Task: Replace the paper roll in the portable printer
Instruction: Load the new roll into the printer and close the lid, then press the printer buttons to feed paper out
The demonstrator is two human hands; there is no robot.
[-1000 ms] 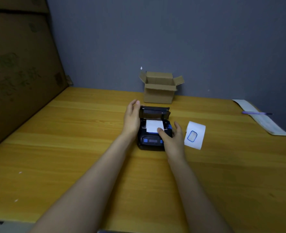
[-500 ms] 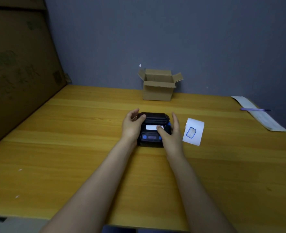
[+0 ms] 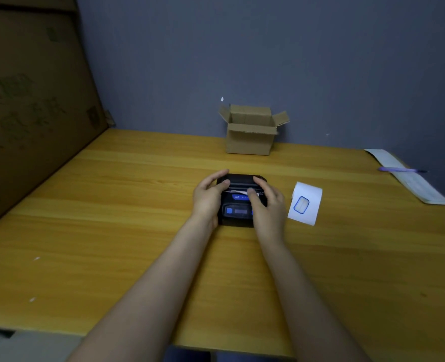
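**Operator:** Right, from the head camera I see the small black portable printer with blue buttons [image 3: 238,202] sitting mid-way across the yellow wooden table [image 3: 111,205], lid down. My left hand [image 3: 208,198] is on its left side, fingers spread and curved over the lid's near-left corner, thumb along the top edge.

**Second:** And the other hand?

**Operator:** My right hand [image 3: 268,205] lies across the right half, fingers loosely splayed and pressed flat on the lid. It covers the printer's right edge and part of the front panel, so I cannot make out what is under the palm.

**Second:** Is paper coming out?

**Operator:** I see a thin white strip of paper [image 3: 238,191] at the slot between lid and front, partly hidden by my right fingertips. The roll inside is out of sight.

**Second:** Anything else near?

**Operator:** Just beside my right hand, a white paper roll with a blue-rimmed core [image 3: 305,203] lies on its side, apart from the printer. Whether it touches my hand I cannot tell. Further back, against the grey wall, an open brown cardboard box [image 3: 250,138] stands with flaps up; its inside is not visible. At the far right edge, a long white printed sheet [image 3: 412,178] with a purple pen [image 3: 396,169] across it; the print is too blurred to read. A large brown cardboard panel [image 3: 33,113] leans at the left, markings smeared.
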